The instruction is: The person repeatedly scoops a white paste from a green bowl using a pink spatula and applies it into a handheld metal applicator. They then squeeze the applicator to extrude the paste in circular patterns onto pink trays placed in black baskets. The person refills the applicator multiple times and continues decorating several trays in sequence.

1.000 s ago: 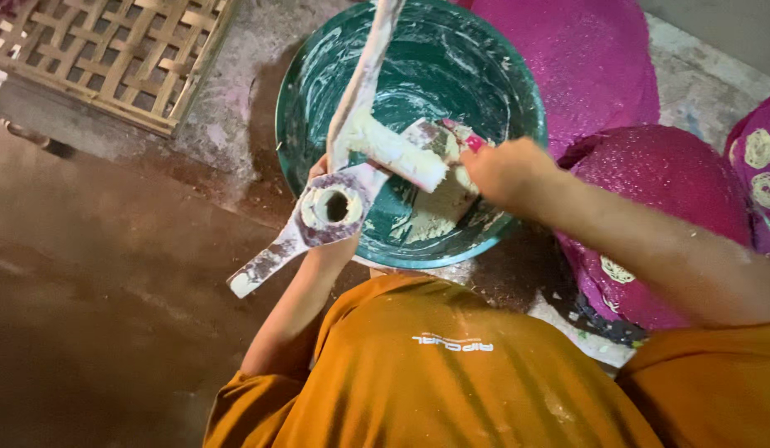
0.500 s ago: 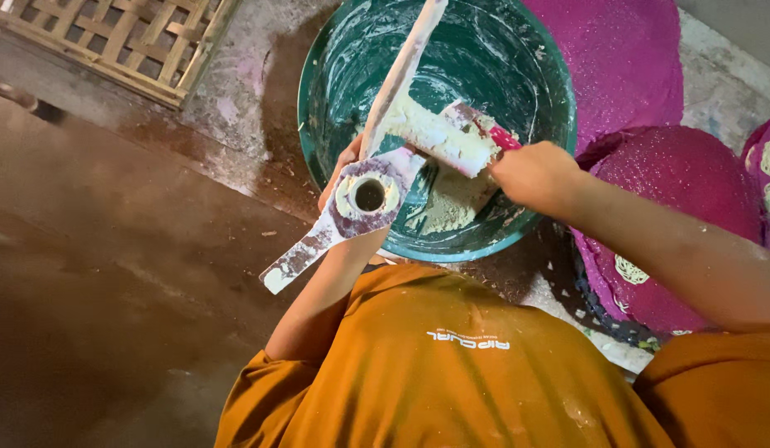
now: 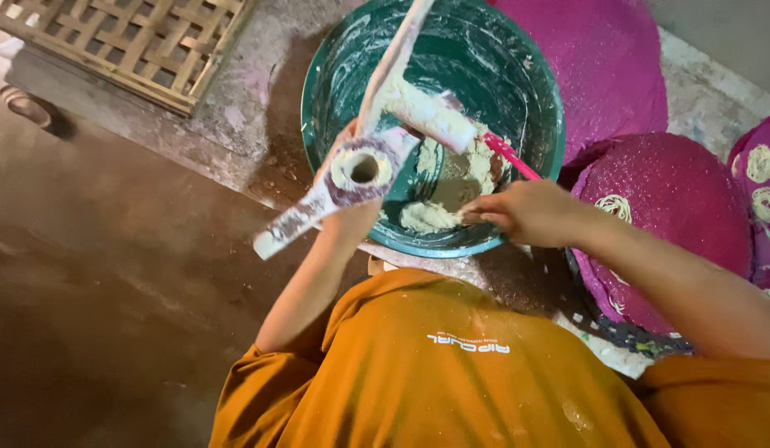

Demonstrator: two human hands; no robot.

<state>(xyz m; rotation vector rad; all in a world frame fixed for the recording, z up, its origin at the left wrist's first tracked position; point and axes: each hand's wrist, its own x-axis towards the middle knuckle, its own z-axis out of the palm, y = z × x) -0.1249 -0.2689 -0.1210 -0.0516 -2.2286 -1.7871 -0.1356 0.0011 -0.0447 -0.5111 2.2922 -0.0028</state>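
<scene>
My left hand (image 3: 345, 153) grips a flour-caked white press (image 3: 358, 168) with a hollow cylinder and long crossed handles, holding it over the near left rim of a teal bowl (image 3: 319, 75). The press hides most of that hand. My right hand (image 3: 526, 211) reaches into the bowl from the right, with its fingertips pinched on a lump of pale dough (image 3: 426, 217) at the near side. A pink-handled tool (image 3: 511, 156) lies inside the bowl just above my right hand.
Magenta domed mats (image 3: 675, 207) carrying coiled dough spirals (image 3: 765, 166) stand to the right of the bowl. A wooden lattice tray (image 3: 136, 41) lies at the top left. Brown floor (image 3: 95, 290) spreads to the left, and my orange shirt (image 3: 451, 373) fills the bottom.
My right hand left the upper part of the press and dropped to the dough at the bowl's near side. The left hand still holds the press over the bowl.
</scene>
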